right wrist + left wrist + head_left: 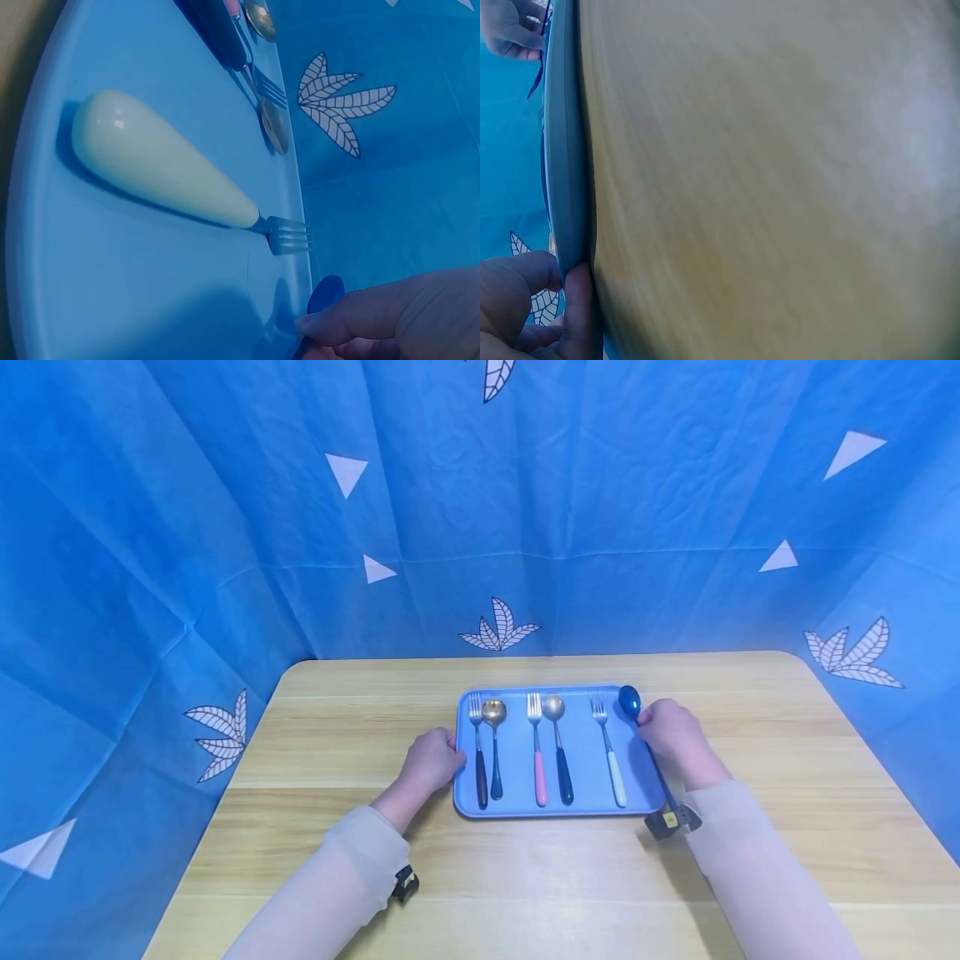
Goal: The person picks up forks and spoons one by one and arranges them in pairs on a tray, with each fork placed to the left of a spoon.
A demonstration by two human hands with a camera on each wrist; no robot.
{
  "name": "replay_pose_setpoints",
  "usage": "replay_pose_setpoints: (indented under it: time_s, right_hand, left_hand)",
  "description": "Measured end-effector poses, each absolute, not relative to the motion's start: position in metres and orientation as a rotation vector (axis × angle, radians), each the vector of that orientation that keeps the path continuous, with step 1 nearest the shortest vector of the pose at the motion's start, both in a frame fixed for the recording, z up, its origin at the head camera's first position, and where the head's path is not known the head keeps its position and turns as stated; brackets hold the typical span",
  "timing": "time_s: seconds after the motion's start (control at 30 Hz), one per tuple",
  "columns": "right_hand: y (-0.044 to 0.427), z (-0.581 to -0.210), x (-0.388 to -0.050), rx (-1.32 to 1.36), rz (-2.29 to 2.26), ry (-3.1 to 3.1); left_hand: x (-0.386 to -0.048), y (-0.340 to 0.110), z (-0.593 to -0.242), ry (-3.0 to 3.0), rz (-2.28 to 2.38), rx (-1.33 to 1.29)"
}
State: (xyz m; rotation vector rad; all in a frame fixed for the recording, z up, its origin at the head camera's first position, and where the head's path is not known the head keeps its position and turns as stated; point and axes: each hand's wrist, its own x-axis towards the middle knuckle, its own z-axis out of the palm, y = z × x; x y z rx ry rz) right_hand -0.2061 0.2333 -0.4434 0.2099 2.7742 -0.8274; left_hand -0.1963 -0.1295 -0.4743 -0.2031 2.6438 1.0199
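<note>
A light-blue tray [516, 768] lies on the table, with forks and spoons on it. My left hand [431, 764] grips the tray's left rim; the left wrist view has thumb and finger on either side of the tray edge [568, 165]. Over the right rim, my right hand [672, 735] pinches a dark blue spoon [629, 700] just below its bowl, its handle slanting down toward my wrist. Closest to that spoon on the tray is a fork with a pale handle [617, 777], seen large in the right wrist view [157, 161].
Further left on the tray lie a dark-handled spoon [564, 772], a pink-handled fork [540, 777], a gold-bowled spoon [493, 712] and a brown-handled fork [481, 777]. The wooden table [525, 885] backs onto a blue patterned curtain [480, 485].
</note>
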Motion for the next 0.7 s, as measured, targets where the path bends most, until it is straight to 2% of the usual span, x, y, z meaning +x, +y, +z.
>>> replay_pose_setpoints:
  time_s: [0.7]
  right_hand:
    - [0.219,-0.447,-0.213,0.201,-0.834,2.807]
  left_hand:
    - [-0.195,-0.131,-0.473,2.656,1.021,-0.188]
